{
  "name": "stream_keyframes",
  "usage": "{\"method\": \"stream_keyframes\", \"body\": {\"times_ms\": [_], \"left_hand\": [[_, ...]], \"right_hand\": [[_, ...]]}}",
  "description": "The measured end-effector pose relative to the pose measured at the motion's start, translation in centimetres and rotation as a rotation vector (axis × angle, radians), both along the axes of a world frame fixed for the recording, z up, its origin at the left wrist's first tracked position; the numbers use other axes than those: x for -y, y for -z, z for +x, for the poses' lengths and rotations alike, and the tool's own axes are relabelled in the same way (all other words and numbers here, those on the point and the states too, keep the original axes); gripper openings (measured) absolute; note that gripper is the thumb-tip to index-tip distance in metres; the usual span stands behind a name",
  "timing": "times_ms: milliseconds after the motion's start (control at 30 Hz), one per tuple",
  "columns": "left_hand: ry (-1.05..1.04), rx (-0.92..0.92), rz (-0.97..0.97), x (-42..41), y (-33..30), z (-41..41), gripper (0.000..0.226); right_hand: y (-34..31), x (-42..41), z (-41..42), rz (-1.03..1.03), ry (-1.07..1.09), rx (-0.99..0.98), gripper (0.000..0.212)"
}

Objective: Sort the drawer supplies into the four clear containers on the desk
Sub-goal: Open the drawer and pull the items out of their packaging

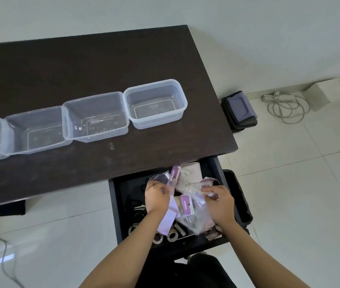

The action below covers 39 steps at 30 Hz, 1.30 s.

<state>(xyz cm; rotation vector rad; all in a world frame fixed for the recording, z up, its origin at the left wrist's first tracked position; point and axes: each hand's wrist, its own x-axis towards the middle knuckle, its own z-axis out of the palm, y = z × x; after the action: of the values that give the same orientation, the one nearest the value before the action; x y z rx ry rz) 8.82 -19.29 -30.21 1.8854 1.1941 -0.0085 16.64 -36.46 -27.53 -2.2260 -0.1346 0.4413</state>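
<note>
Both hands in the drawer [121, 204]: left hand [157, 196] and right hand [220, 201] each pinching crinkly plastic packets [187, 204]. Light, floppy, slippery; best pinched by the card headers. Four containers [155, 103] on the counter [102, 65], nothing in them.

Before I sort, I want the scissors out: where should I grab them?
Judging from this view, take the scissors by the black handle loops, coming from the drawer's left side. The handles lie exposed there; the blades point right, under the left hand and packets.

left hand [156, 196] gripped plastic packets [187, 204] in open drawer [121, 204] | right hand [220, 201] pinched packet | four clear containers [155, 103] stood on tabletop [102, 59]
</note>
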Motion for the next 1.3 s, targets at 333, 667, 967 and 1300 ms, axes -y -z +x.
{"method": "stream_keyframes", "body": {"times_ms": [333, 667, 967, 1300], "left_hand": [[-0.105, -0.004, 0.053, 1.8, -2.7, -0.8, 0.01], [-0.242, 0.039, 0.055, 13.6, -5.6, 4.0, 0.011], [-0.155, 0.09, -0.036, 26.0, -6.4, 11.6, 0.019], [-0.061, -0.185, -0.23, 32.2, 1.7, 13.0, 0.028]], "right_hand": [[-1.4, 2.3, 2.1, 0.109, -0.018, -0.033, 0.04], [-2.8, 9.5, 9.7, 0.261, -0.086, -0.035, 0.029], [-0.9, 20.1, 16.0, 0.14, -0.075, -0.078, 0.026], [5.0, 24.8, 15.4, -0.09, -0.258, -0.176, 0.036]]}}
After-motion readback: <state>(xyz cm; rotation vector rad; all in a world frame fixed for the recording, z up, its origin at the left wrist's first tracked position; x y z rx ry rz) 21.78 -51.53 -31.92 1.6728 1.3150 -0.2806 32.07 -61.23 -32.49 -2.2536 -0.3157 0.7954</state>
